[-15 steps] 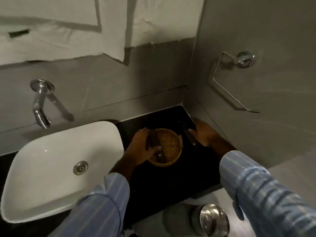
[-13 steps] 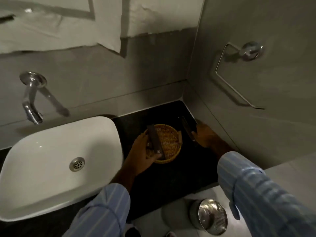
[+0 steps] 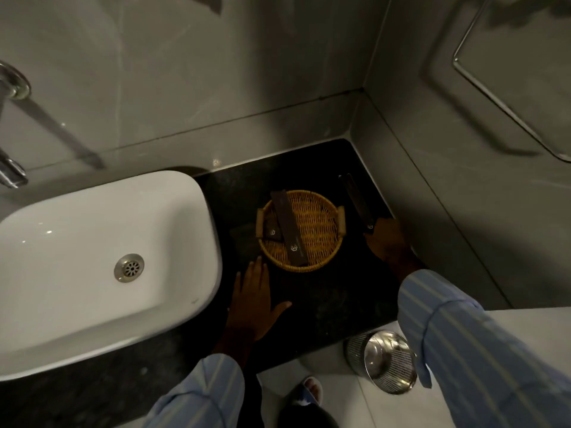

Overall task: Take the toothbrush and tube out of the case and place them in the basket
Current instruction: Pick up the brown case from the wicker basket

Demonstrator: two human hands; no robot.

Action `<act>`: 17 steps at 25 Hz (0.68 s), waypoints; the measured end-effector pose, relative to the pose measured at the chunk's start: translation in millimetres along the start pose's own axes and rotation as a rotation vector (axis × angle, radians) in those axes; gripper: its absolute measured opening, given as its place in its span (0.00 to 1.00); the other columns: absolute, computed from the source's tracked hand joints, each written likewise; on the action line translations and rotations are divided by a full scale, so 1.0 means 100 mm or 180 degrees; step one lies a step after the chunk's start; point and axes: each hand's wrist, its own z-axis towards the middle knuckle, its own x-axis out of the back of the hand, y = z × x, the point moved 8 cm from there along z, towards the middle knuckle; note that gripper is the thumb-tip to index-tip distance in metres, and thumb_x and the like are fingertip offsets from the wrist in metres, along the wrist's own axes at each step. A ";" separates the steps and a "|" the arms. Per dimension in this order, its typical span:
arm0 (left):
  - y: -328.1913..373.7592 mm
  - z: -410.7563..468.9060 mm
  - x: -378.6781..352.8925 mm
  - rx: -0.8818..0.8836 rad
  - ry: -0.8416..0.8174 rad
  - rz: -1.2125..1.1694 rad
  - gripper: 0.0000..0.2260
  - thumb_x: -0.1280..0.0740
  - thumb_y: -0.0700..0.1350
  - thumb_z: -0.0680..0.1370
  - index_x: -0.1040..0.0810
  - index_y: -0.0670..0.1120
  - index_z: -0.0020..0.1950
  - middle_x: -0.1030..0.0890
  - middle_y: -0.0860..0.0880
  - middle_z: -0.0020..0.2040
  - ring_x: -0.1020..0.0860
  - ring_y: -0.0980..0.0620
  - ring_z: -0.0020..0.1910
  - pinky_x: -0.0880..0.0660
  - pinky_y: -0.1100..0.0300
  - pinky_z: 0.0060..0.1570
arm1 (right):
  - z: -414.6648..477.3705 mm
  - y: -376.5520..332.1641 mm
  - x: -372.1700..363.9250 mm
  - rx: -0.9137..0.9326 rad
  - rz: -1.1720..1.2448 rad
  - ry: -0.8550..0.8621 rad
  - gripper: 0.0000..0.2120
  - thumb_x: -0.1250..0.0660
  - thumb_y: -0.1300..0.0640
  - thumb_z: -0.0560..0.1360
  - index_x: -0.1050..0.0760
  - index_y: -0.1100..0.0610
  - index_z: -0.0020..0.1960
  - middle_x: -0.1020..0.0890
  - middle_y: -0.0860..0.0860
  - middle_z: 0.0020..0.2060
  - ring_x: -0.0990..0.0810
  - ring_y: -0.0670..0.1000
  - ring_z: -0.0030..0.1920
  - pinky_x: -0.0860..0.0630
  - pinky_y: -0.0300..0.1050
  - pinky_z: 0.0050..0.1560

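A round wicker basket (image 3: 321, 257) stands on the black counter (image 3: 324, 298) near the corner. Inside it a long dark packet (image 3: 289, 230) lies slanted across the left half, and a shorter dark packet (image 3: 271, 229) sits at its left. My left hand (image 3: 251, 301) rests flat on the counter just in front of the basket, fingers spread, holding nothing. My right hand (image 3: 386, 242) is right of the basket and grips the near end of a long dark case (image 3: 355, 200) that lies along the counter toward the back wall.
A white basin (image 3: 92, 257) with a metal drain fills the left. A tap (image 3: 12, 168) juts from the back wall. Grey tiled walls close the corner; a metal towel ring (image 3: 494, 88) hangs at right. A steel bin (image 3: 383, 359) stands on the floor below.
My left hand let go of the long packet, left it in the basket and drew back to the counter. The view tilted down and closer. My right hand stayed on the case.
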 end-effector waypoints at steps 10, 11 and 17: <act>0.13 -0.02 1.10 -0.0132 0.0664 -0.0841 0.45 0.43 0.70 0.74 0.50 0.42 0.81 0.48 0.42 0.82 0.50 0.43 0.81 0.48 0.48 0.78 | -0.31 -0.36 0.79 0.0030 0.0335 0.0009 0.18 0.30 0.53 0.75 0.21 0.66 0.57 0.18 0.64 0.54 0.18 0.64 0.55 0.22 0.50 0.47; 0.18 0.02 1.31 -0.0198 0.0751 -0.0902 0.45 0.42 0.70 0.74 0.49 0.43 0.81 0.48 0.42 0.82 0.50 0.43 0.81 0.48 0.47 0.78 | -0.37 -0.46 0.92 0.0129 0.0401 0.0045 0.19 0.30 0.53 0.74 0.21 0.66 0.57 0.17 0.64 0.55 0.18 0.64 0.55 0.21 0.50 0.49; 0.48 0.12 2.74 -0.0371 0.1339 -0.1541 0.39 0.36 0.64 0.76 0.44 0.45 0.80 0.42 0.44 0.81 0.44 0.45 0.80 0.47 0.55 0.75 | -0.88 -0.80 1.69 0.0546 0.0556 0.0534 0.20 0.28 0.52 0.72 0.21 0.64 0.58 0.18 0.63 0.55 0.19 0.63 0.57 0.24 0.48 0.50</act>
